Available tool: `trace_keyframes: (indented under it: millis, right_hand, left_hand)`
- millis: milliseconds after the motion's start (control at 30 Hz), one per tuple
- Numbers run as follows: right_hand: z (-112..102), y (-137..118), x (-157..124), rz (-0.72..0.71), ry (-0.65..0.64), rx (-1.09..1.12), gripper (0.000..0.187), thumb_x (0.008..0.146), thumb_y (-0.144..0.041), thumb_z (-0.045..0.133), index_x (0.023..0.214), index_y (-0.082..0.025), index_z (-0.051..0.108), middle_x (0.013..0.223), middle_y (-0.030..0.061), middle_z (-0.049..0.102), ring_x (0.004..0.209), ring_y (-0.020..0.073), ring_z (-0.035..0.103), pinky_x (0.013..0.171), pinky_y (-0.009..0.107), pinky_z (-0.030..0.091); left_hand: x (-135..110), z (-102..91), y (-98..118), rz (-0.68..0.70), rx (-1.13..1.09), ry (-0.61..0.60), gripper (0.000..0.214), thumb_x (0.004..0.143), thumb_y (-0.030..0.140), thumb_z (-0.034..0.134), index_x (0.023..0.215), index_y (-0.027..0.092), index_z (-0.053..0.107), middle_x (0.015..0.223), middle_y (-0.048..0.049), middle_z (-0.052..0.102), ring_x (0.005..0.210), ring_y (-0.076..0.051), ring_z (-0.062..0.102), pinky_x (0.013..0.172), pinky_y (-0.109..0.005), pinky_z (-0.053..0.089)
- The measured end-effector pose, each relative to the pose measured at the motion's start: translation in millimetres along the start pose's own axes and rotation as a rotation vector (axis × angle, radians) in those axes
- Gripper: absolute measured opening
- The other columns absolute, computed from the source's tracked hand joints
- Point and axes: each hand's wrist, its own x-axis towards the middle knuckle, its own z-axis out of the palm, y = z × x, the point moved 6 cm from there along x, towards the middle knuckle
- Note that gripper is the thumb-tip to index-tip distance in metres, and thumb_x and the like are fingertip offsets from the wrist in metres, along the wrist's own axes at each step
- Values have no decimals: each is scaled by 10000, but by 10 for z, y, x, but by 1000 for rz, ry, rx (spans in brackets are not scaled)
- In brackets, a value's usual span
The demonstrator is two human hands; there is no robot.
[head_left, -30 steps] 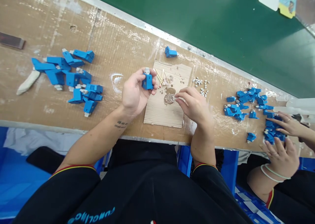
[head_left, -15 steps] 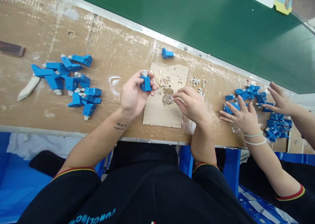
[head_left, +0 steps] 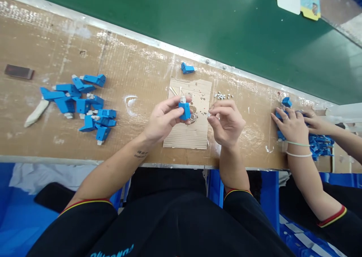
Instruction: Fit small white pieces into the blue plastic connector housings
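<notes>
Knob-topped blue block [head_left: 184, 112] is gripped by the left hand [head_left: 160, 122]; the right hand [head_left: 227, 124] pinches a pale bit [head_left: 209, 114].

Blue block [head_left: 184, 112]: boxy, being held mid-scene, pale knob on its end pointing toward far side. Small pale piece [head_left: 209, 114]: being pinched just right of block, not touching it, mostly hidden by fingertips [head_left: 211, 109].

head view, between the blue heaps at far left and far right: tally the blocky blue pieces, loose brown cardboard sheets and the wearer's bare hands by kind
Loose brown cardboard sheet: 1
Blocky blue pieces: 2 (held blue piece; loose blue piece beyond the sheet)
Wearer's bare hands: 2 (left hand; right hand)
Total: 5
</notes>
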Motion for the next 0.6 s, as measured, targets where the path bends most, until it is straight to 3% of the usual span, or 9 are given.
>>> trace_keyframes:
  millis: [67,200,500,600]
  right_hand:
    - [68,-33,-15,-3,41,81,90,1050,-350,599,1074,-303,672,977,30,657,920,212,686,830,442,614]
    - [206,-22,-33,36,5,131,122,1052,-369,574,1077,-285,660,1007,49,639,1008,235,717,919,489,640]
    - [252,-3,-55,74,-12,29,188,1062,-436,555,1046,-280,658,979,52,630,978,237,724,902,486,658]
    - [241,-33,-45,37,1,87,111,1053,-364,587,1060,-286,667,992,42,647,984,222,726,901,464,653]
  left_hand:
    - [-18,35,-66,-17,1,-63,382,755,354,947,1061,180,799,931,-81,784,852,-225,762,689,-317,654]
    - [-28,57,-149,-24,22,-121,428,751,429,978,1060,183,812,975,-98,808,838,-229,780,742,-354,680]
    - [-25,46,-183,-27,56,-118,455,758,445,973,1080,168,809,990,-116,804,943,-279,788,812,-406,683]
    - [-29,43,-180,-33,57,-115,454,757,437,976,1082,166,812,981,-112,804,941,-272,786,821,-401,682]
